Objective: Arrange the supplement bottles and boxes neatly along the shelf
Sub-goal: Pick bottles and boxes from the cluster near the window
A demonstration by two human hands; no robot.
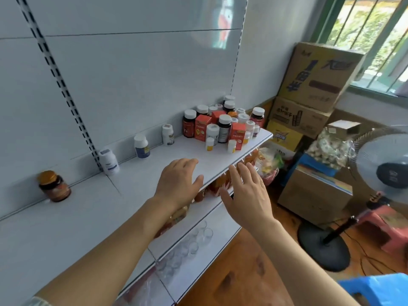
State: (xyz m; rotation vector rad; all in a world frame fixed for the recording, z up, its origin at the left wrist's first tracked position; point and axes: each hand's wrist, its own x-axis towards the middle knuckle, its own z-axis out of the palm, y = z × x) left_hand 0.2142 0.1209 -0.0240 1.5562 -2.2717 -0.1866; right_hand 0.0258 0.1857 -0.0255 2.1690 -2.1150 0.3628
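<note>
From the head view, you are between picks: both hands are empty and spread flat, fingers apart, nothing gripped. Your left hand hovers over the bare middle of the shelf, while your right hand hangs just off the shelf's front edge, over the lower tiers.

Four bottles already stand spaced along the back wall: an amber jar with an orange lid far left, then three white bottles running to the right. The rest sits bunched at the right end of the shelf as a cluster of white-capped dark bottles, small white ones and orange-red boxes. So the sorting looks early, with most of the stock not yet placed.

Your next move is probably a reach to the right into that cluster. The small white bottles at its near edge are the easiest to lift free; the ones behind are packed touching, so pulling one may topple its neighbours, and some stand close to the front lip.

Off the shelf to the right are stacked cardboard cartons, a bag of sweets and a standing fan. None of them blocks your reach. Below, the lower tier holds clear glasses.
</note>
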